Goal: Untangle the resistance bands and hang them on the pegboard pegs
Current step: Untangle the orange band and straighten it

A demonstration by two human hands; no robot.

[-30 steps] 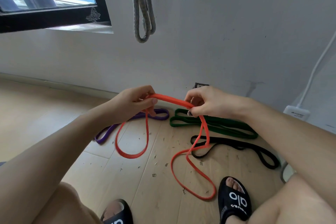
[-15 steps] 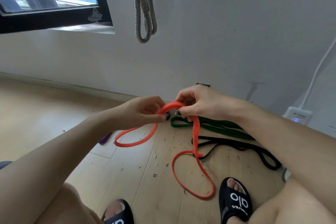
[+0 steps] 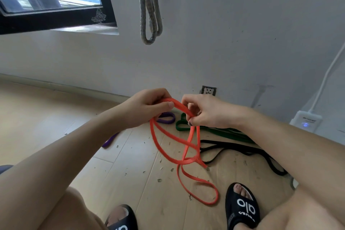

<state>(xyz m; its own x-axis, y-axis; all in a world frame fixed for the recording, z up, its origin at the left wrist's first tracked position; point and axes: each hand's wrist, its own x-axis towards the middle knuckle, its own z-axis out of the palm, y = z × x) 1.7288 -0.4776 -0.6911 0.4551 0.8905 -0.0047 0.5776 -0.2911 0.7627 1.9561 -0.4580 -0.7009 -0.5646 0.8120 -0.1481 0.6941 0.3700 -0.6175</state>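
An orange resistance band (image 3: 169, 152) hangs between my two hands, its loops crossing above the floor and its lowest loop lying near my right foot. My left hand (image 3: 147, 108) grips the band's top with fingers and thumb curled round it. My right hand (image 3: 207, 111) pinches the same band close beside it. On the wooden floor behind lie a purple band (image 3: 166, 117), a green band (image 3: 222, 132) and a black band (image 3: 242, 152). A grey band (image 3: 149, 9) hangs doubled on the wall above; its peg is out of view.
A black-framed window (image 3: 56, 17) sits at upper left. A wall socket (image 3: 208, 90) is low on the wall, and a white power strip (image 3: 306, 120) with its cable at right. My feet in black slides (image 3: 242, 207) stand on the littered wooden floor (image 3: 46, 117).
My hands have gathered more of the orange band together, so extra loops now hang and cross beneath them. The loop on the floor has shifted toward my right foot.
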